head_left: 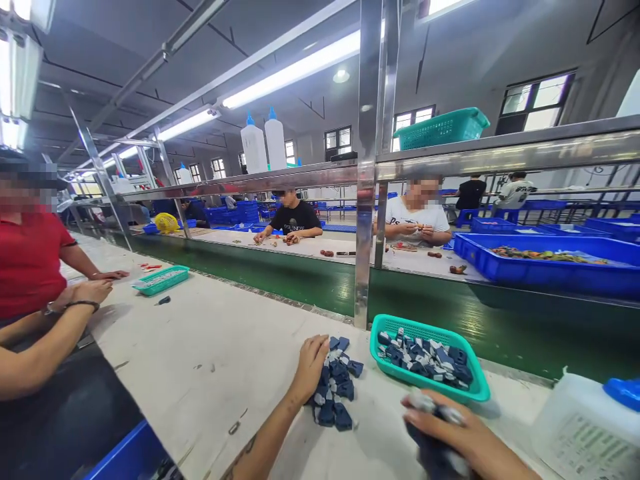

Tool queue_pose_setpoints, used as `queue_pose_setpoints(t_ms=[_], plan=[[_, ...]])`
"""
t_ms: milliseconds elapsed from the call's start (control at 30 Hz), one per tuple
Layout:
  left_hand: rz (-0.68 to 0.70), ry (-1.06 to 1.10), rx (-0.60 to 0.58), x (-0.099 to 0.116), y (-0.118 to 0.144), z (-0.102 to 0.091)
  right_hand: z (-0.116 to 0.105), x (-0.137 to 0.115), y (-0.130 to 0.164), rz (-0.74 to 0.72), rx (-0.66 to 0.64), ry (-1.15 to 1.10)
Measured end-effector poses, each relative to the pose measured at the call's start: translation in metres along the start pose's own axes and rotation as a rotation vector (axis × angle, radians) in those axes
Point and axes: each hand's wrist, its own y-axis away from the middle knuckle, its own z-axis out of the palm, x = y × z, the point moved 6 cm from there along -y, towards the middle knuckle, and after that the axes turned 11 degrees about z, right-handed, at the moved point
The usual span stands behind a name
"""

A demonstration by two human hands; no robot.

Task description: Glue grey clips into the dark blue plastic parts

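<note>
Small, blocky, dark-blue-and-grey pieces (343,389), probably light, stiff, best pinched by flat sides, are lying piled at nine o'clock from the turquoise perforated plastic basket (481,392), being edged by the half-curled left hand (311,367), hold unclear; others are being clasped by the right hand (453,423), at six.

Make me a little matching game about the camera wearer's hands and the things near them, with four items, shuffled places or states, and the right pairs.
Things:
1. Left hand
2. Right hand
3. Nearest green basket
4. White jug

Places or states:
A. Filled with dark blue and grey pieces
B. At the picture's right edge, topped by a blue cap
C. At the left side of a loose pile on the table
D. Closed around a few dark and grey parts, slightly blurred

Right pairs: 1-C, 2-D, 3-A, 4-B
</note>
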Motion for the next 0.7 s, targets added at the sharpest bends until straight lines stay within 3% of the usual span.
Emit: queue_pose_setpoints(t_ms=[100,200,300,400,533,600,700], plan=[[-0.010,0.001,-0.050,-0.006,0.015,-0.025,0.040,-0.018,-0.035,0.008,-0.036,0.036],[-0.030,-0.033,-0.222,-0.019,0.045,-0.046,0.067,-0.023,-0.062,-0.026,-0.016,0.127],[-0.045,-0.047,-0.379,-0.020,0.070,-0.039,0.078,-0.024,-0.073,-0.120,0.002,0.218],[-0.051,-0.067,-0.408,-0.007,0.073,-0.009,0.080,-0.028,-0.075,-0.202,-0.026,0.301],[-0.082,-0.110,-0.348,0.011,0.059,0.026,0.065,-0.039,-0.074,-0.258,-0.104,0.426],[-0.090,-0.132,-0.319,0.014,0.057,0.024,0.052,-0.042,-0.068,-0.283,-0.138,0.498],[-0.090,-0.182,-0.271,0.004,0.072,-0.009,0.034,-0.035,-0.057,-0.326,-0.145,0.610]])
